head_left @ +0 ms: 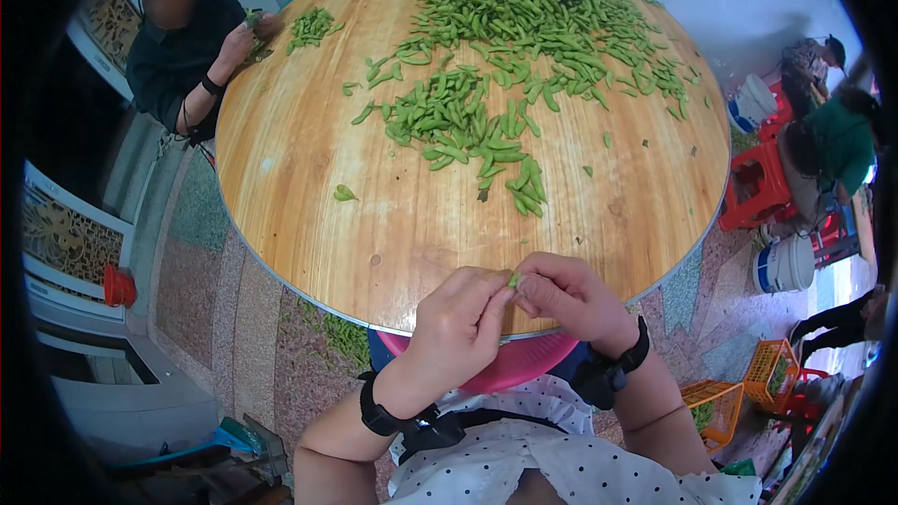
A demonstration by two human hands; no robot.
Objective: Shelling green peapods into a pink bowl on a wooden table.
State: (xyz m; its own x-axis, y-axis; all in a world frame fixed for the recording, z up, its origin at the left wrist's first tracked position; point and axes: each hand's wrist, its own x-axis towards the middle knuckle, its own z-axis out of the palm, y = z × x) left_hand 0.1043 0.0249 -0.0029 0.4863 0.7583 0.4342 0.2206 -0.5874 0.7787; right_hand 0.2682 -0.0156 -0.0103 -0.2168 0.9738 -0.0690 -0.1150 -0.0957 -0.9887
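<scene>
Over the near edge of the round wooden table [318,224], my left hand [456,323] and my right hand [572,297] meet fingertip to fingertip. Between them they pinch a small green soybean pod [514,279], most of it hidden by the fingers. Under my wrists, a pink basin [524,362] shows below the table edge, partly covered by my hands. Loose soybean pods [449,112] lie in a small heap in front of me. Behind it a larger heap of pods [524,0] spreads toward the far edge.
At the far left a person [192,37] handles pods beside a small pile [313,28]. Green scraps [341,337] litter the floor. On the right are red stools [753,182], white buckets [784,265], orange crates [716,411] and more seated people [832,154].
</scene>
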